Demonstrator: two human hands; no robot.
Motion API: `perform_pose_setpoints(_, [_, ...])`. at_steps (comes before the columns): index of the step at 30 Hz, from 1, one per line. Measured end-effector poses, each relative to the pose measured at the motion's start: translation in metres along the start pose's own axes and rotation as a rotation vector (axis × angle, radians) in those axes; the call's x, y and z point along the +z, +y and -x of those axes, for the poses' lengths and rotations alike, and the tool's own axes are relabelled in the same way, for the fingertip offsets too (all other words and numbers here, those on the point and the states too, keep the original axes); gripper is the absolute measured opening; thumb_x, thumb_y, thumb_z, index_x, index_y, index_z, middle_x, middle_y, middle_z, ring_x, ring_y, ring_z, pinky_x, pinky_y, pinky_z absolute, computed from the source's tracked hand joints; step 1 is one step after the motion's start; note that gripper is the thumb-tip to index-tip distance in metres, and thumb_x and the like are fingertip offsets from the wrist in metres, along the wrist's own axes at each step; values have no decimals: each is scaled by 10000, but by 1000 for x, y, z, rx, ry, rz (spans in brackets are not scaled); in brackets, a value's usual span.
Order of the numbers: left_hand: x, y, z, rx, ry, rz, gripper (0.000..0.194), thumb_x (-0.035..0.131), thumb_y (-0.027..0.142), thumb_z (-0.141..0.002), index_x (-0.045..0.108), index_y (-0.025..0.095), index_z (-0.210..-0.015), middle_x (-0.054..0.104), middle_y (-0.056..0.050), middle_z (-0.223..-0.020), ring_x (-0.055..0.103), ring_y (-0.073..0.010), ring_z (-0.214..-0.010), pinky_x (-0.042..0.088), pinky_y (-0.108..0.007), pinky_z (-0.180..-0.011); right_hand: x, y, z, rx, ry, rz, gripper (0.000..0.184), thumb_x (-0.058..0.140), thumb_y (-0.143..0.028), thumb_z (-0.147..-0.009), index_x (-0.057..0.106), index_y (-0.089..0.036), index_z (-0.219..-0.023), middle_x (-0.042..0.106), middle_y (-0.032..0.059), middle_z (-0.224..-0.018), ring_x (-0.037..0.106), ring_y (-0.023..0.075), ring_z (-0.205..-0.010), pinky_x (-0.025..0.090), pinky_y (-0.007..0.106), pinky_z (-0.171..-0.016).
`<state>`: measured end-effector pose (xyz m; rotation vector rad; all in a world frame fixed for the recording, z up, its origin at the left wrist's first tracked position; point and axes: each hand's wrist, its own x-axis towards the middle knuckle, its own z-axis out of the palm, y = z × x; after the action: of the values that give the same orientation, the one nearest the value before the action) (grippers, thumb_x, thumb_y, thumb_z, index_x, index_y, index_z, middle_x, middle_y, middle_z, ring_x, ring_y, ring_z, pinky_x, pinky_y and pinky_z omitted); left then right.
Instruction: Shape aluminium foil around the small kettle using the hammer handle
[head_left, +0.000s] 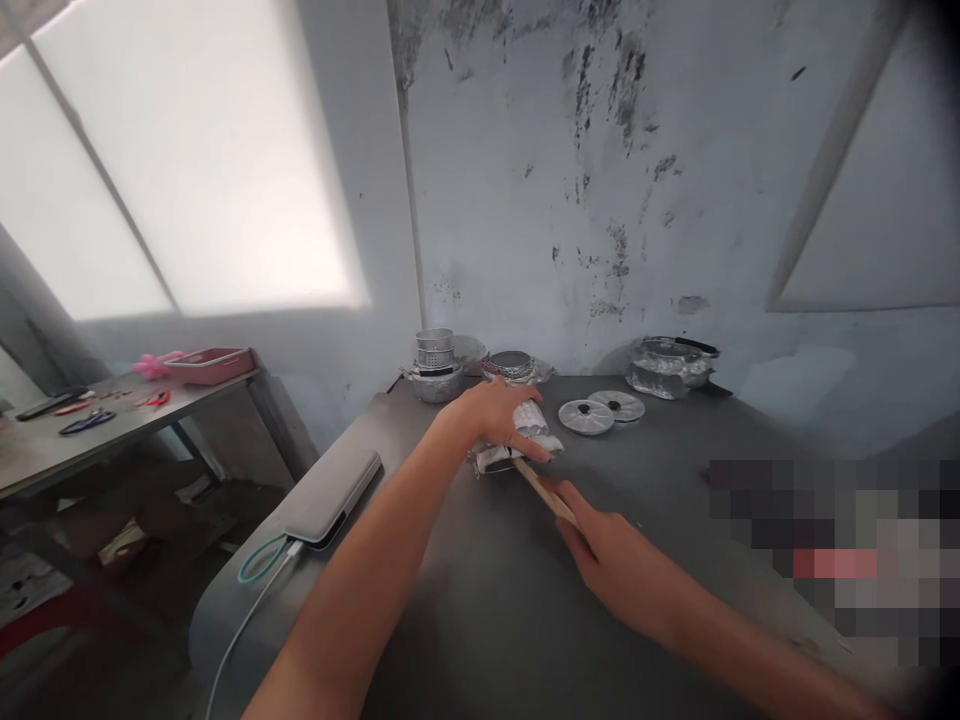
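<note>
A silvery sheet of crumpled foil (531, 420) is wrapped over an object on the grey table, whose shape is mostly hidden. My left hand (495, 410) lies across it, thumb and fingers apart with foil between them. From the foil's near side a light wooden handle (544, 490) sticks out toward me. Around that handle my right hand (592, 530) has its fingers closed. What the handle joins is covered by the foil and my left hand.
Foil-wrapped pots (437, 383), a round pan (510, 365) and another wrapped pan (667, 370) stand along the wall. Two glass lids (586, 417) lie right of my hands. A power bank (334, 498) with cables is at left. A side table holds a pink basket (214, 367).
</note>
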<state>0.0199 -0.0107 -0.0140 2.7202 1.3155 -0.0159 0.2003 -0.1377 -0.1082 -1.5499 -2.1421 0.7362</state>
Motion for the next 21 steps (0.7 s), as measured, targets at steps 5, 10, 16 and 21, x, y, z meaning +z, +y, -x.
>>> perform_pose_setpoints(5, [1, 0, -1, -8, 11, -5, 1087, 588, 869, -519, 264, 370, -1428, 373, -117, -1399, 489, -397, -1118, 470, -442, -802, 0, -3, 1, -14, 72, 3, 398, 297, -341, -945, 357, -296, -1336, 598, -10, -667, 584, 184, -580, 334, 264, -554])
perform_pose_setpoints(10, [0, 1, 0, -12, -1, -12, 1095, 575, 881, -514, 264, 365, -1429, 363, -121, -1406, 443, -422, -1163, 463, -448, -805, 3, 2, 1, 7, 0, 8, 373, 305, -318, -943, 379, -299, -1308, 611, -11, -664, 596, 173, -566, 326, 252, -546])
perform_pose_setpoints(16, [-1, 3, 2, -12, 1, -10, 1078, 592, 860, -530, 264, 360, -1428, 348, -128, -1406, 475, -402, -1129, 453, -451, -819, 1, -2, 1, -5, 42, -20, 406, 303, -341, -945, 354, -329, -1347, 628, -5, -704, 609, 184, -602, 351, 250, -559])
perform_pose_setpoints(21, [0, 0, 0, -3, -4, -9, 1084, 573, 876, -530, 256, 363, -1430, 353, -131, -1401, 487, -397, -1115, 466, -437, -793, 2, -6, 4, -14, 64, -12, 422, 276, -336, -953, 325, -313, -1371, 616, -10, -679, 590, 180, -572, 356, 257, -569])
